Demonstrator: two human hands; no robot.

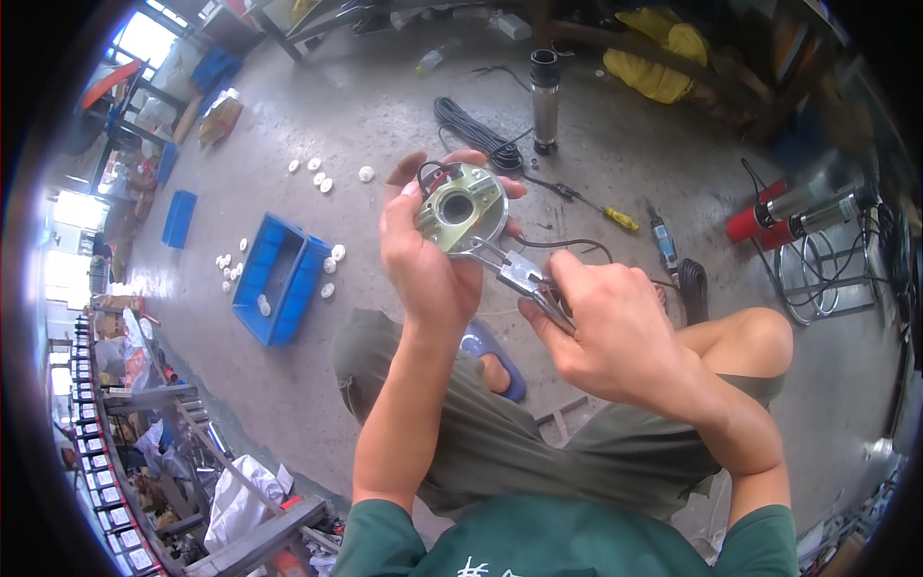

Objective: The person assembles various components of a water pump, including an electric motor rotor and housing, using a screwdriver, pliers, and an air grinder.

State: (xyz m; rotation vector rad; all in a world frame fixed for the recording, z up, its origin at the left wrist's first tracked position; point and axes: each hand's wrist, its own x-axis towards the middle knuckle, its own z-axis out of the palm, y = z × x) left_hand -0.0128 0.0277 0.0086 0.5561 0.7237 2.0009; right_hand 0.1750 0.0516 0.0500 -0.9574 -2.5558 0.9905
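In front of me, my left hand (430, 264) is closed around a round metal part (486, 213). It has a pale yellow-green face, a dark hole in the middle and a bit of red and black wire at its upper left. From the right, my right hand (625, 332) grips metal pliers (522, 273) with its fingers wrapped round the handles. The slender jaws reach the lower edge of the round part; whether they pinch anything there I cannot tell. A dark cable (582, 242) runs beside the pliers.
On the floor at left stands a blue bin (306, 298), with several white round pieces (327, 185) scattered around. Beyond my hands are a metal cylinder (545, 106) and coiled black cable (481, 135). To the right lie a yellow-handled screwdriver (620, 219), a blue-grey tool (663, 240) and red-ended cylinders (769, 226).
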